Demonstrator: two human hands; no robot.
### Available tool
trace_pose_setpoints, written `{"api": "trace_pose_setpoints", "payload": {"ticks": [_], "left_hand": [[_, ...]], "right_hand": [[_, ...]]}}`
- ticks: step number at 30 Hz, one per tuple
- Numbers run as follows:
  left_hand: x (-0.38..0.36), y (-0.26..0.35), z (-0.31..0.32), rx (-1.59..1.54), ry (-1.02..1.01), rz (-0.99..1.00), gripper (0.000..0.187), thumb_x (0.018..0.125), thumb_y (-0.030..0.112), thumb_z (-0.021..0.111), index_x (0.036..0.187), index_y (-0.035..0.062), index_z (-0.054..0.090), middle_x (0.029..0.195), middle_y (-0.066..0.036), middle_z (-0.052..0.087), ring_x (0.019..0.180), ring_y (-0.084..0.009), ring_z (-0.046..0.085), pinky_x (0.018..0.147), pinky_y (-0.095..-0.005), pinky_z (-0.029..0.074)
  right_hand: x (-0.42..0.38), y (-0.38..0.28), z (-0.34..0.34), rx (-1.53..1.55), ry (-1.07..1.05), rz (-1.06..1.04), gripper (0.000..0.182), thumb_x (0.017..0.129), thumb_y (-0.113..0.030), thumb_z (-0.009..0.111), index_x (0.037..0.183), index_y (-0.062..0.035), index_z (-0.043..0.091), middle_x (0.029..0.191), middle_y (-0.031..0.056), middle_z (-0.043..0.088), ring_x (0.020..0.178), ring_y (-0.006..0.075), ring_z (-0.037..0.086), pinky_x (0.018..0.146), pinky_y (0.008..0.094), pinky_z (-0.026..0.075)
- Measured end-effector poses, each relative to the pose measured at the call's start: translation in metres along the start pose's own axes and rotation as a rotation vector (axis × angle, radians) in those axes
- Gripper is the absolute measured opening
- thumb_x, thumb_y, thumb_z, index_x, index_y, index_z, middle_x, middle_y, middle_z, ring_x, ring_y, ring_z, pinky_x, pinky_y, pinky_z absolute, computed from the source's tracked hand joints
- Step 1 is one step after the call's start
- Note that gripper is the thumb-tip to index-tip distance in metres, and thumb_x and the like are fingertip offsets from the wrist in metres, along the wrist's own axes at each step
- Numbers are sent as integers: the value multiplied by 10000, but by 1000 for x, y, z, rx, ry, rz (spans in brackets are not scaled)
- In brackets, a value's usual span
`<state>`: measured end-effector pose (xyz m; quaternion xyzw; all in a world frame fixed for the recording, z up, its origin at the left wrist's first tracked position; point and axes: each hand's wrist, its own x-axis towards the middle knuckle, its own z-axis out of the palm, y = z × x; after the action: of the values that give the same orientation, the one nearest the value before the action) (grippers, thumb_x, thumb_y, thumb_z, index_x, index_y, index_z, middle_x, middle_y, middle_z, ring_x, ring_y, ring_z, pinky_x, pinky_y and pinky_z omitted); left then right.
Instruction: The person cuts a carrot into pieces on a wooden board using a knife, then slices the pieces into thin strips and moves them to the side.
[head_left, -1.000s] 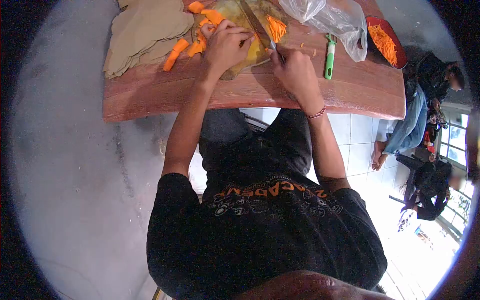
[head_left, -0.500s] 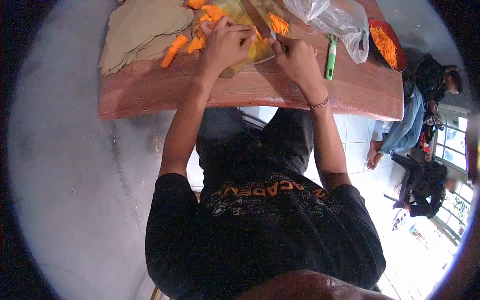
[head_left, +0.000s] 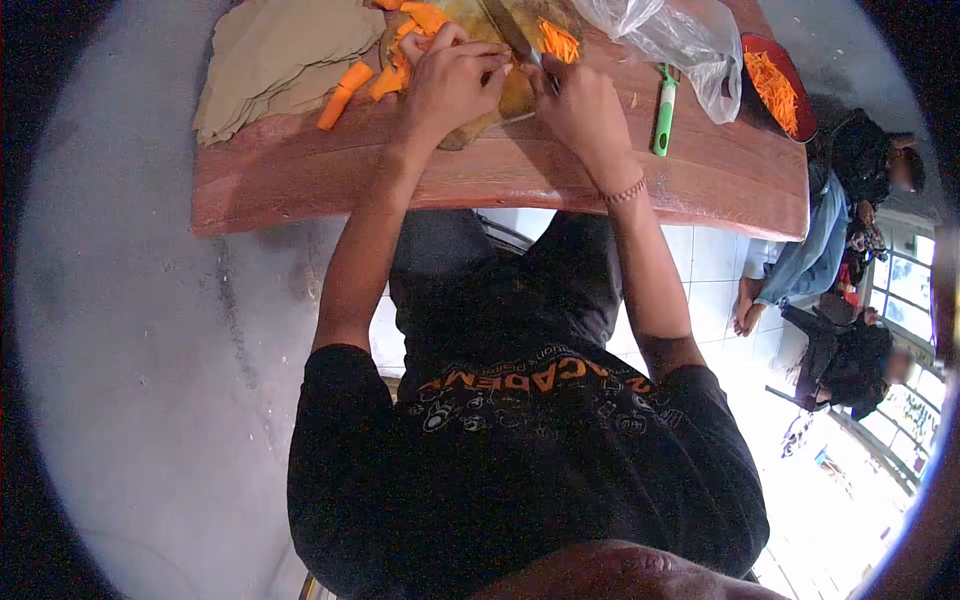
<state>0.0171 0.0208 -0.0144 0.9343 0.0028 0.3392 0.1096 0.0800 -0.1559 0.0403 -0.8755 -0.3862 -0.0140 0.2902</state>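
Note:
A knife (head_left: 512,30) is in my right hand (head_left: 585,108), its fingers wrapped round the handle and its blade pointing away over the cutting board (head_left: 470,133). My left hand (head_left: 455,88) lies on the board left of the blade, fingertips bent together; what they press on is mostly hidden, with a bit of orange at the tips. Carrot pieces (head_left: 391,80) lie beside and beyond my left hand. Thin carrot strips (head_left: 558,40) form a small pile right of the blade.
Brown sheets (head_left: 290,60) and a carrot chunk (head_left: 345,95) lie at the left. To the right are a green peeler (head_left: 664,115), a clear plastic bag (head_left: 690,50) and a dish of carrot strips (head_left: 773,92). Two people (head_left: 825,235) (head_left: 850,360) sit beyond the table's right side.
My right hand and the knife handle have shifted slightly left, closer to my left hand. My left hand keeps nearly the same place.

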Motion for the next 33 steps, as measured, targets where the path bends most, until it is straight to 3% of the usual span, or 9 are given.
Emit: {"api": "trace_pose_setpoints", "payload": {"ticks": [7, 9, 12, 19, 27, 33], "left_hand": [[1, 6, -8, 39, -40, -46, 152, 850, 280, 706, 855, 166, 807, 1013, 88, 754, 987, -158, 569, 919, -480, 287], [0, 5, -8, 80, -73, -32, 215, 860, 359, 695, 1006, 235, 793, 1060, 87, 746, 995, -177, 567, 906, -449, 291], [1, 6, -9, 66, -70, -33, 229, 866, 363, 694, 1016, 220, 791, 1024, 67, 755, 984, -177, 576, 906, -447, 292], [-1, 3, -4, 58, -56, -34, 247, 867, 374, 696, 1014, 200, 792, 1016, 58, 758, 970, -182, 579, 909, -438, 293], [-1, 4, -5, 95, -92, -27, 215, 888, 375, 671, 952, 219, 805, 1070, 94, 747, 1020, -165, 556, 904, -445, 294], [-1, 1, -1, 84, -82, -1, 208, 893, 372, 665, 932, 223, 806, 1054, 89, 750, 996, -171, 564, 901, -451, 301]], "right_hand": [[31, 18, 16, 31, 82, -55, 395, 969, -367, 592, 867, 1, 693, 755, 298, 624, 747, 487, 626, 641, 527, 513], [24, 19, 8, 87, 46, 11, 341, 957, -327, 583, 908, -5, 685, 747, 283, 649, 748, 475, 659, 660, 536, 544], [7, 14, -6, 82, 8, -2, 344, 969, -330, 569, 934, -8, 685, 745, 284, 644, 740, 485, 652, 654, 547, 537], [-10, 5, -13, -23, -30, -12, 324, 980, -304, 552, 951, -8, 679, 751, 285, 647, 719, 481, 652, 636, 539, 541], [-17, 9, -6, -42, 50, -56, 444, 969, -327, 580, 766, 54, 682, 658, 298, 613, 669, 468, 656, 604, 518, 546], [-12, 1, 0, -25, -6, -2, 385, 961, -313, 583, 835, 34, 692, 688, 290, 631, 687, 452, 670, 619, 510, 554]]}}
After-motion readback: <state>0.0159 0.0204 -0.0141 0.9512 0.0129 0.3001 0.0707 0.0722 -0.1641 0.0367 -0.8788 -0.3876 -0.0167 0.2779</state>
